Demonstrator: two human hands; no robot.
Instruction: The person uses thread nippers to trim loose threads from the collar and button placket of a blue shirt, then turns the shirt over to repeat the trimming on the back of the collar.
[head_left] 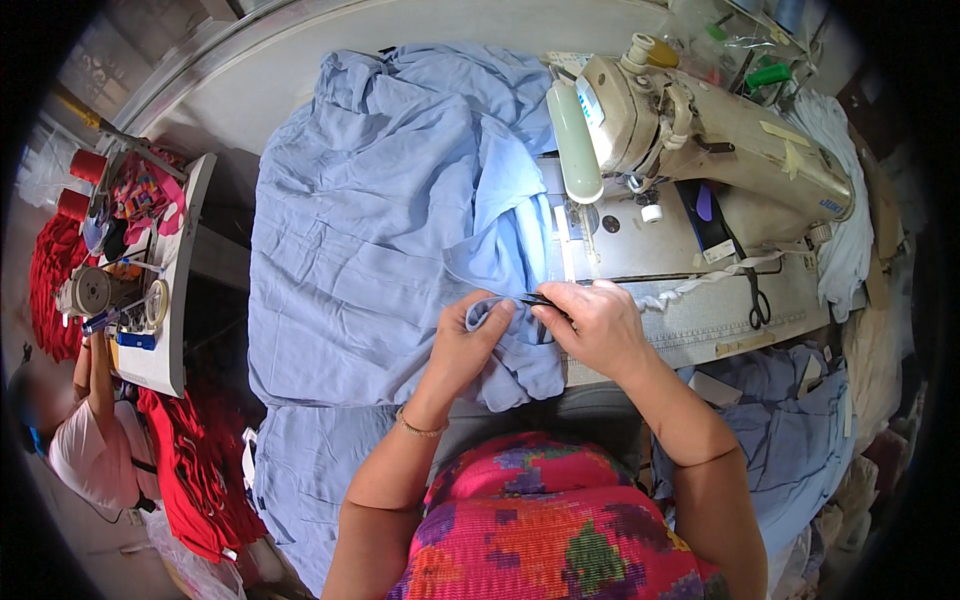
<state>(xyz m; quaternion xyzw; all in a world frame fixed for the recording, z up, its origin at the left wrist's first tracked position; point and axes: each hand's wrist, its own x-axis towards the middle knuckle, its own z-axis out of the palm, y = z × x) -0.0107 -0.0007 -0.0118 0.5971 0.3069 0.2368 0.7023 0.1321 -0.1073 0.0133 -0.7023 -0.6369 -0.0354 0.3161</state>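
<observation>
A large piece of light blue cloth (350, 230) covers the sewing table and hangs over its front edge. My left hand (467, 335) is closed on a folded edge of this cloth, the thumb pressed on top. Just to its right, my right hand (597, 325) grips small dark thread snips (538, 299), their tips pointing left at the cloth edge by my left thumb. Fingers cover most of the snips' handle. The sewing machine (690, 130) stands beyond my right hand, its lamp (575, 150) lighting part of the cloth.
Black-handled scissors (758, 300) lie on the table's right side, near a twisted white cloth strip (700, 289). More blue cloth (770, 430) is heaped at lower right. At far left a person (100, 450) works at another machine (90, 290), beside red garments (195, 470).
</observation>
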